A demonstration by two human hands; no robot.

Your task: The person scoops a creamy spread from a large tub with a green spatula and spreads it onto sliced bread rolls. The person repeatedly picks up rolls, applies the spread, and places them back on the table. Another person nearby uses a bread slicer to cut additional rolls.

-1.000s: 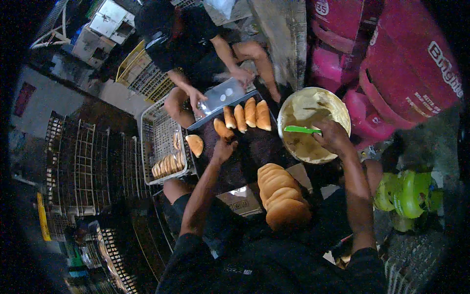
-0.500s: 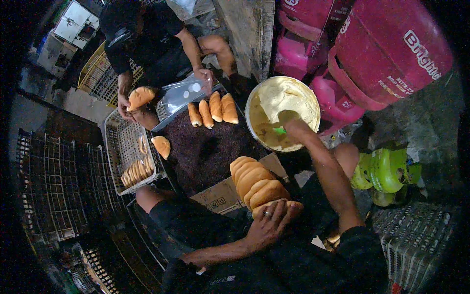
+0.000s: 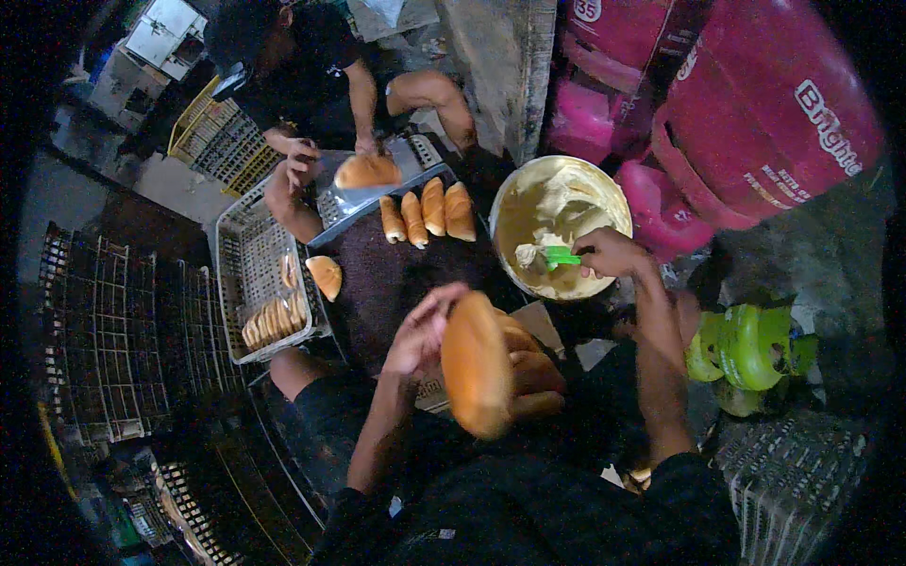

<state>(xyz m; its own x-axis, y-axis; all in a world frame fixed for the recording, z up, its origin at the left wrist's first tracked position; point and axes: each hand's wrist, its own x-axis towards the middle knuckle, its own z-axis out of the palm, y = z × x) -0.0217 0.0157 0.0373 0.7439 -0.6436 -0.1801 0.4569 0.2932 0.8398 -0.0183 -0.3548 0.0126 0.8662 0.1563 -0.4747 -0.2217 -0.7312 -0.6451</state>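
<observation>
My left hand (image 3: 422, 332) is closed on a long golden bread bun (image 3: 475, 363), held up over my lap and a little blurred by motion. Behind it, more buns (image 3: 536, 370) stand in a row at my lap. My right hand (image 3: 612, 255) grips a spatula with a bright green handle (image 3: 563, 256). A dollop of pale cream (image 3: 531, 255) sits on the spatula's blade, inside the round bucket (image 3: 497, 222). Thick cream (image 3: 580, 193) coats the bucket's far and right sides.
Dark brown crumbs or sprinkles (image 3: 377, 269) fill a bed ahead, with several rolls (image 3: 433, 207) and a bun piece (image 3: 325, 277). A co-worker's hands are beside a bun (image 3: 368, 172) over clear bags. A crate (image 3: 229, 311) stands left; pink (image 3: 755, 123) and green (image 3: 755, 347) gas cylinders stand right.
My left hand has lifted a bun off the row and moved left. My right hand has raised the spatula with cream on it. The co-worker's bun has moved over the clear bags.
</observation>
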